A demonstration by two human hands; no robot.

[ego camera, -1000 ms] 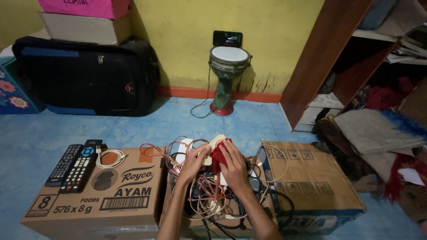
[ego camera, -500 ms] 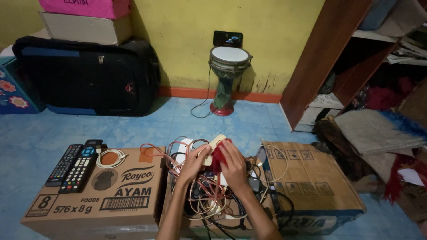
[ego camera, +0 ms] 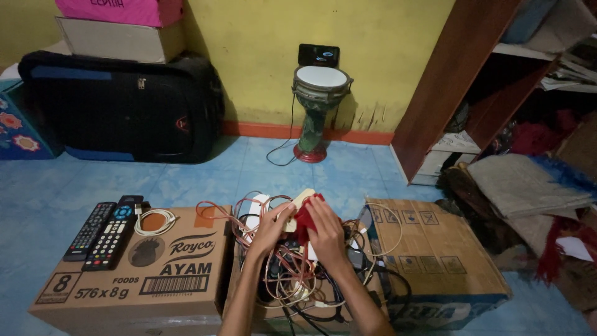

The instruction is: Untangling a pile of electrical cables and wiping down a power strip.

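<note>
Red cloth (ego camera: 307,218) sits bunched under the right hand (ego camera: 326,233), pressed against a cream plug block (ego camera: 297,205) that the left hand (ego camera: 272,227) pinches from the other side, both raised just over a tangle of cables (ego camera: 289,274) in the middle box. Loops lie around both wrists, so a tug would likely drag the whole knot up. Left of it, a brown carton (ego camera: 143,267) with black printing and a barcode carries two remotes (ego camera: 102,233). Right, another brown carton (ego camera: 429,249) has small square symbols. Farther back, a pink box (ego camera: 118,9) tops a grey one.
</note>
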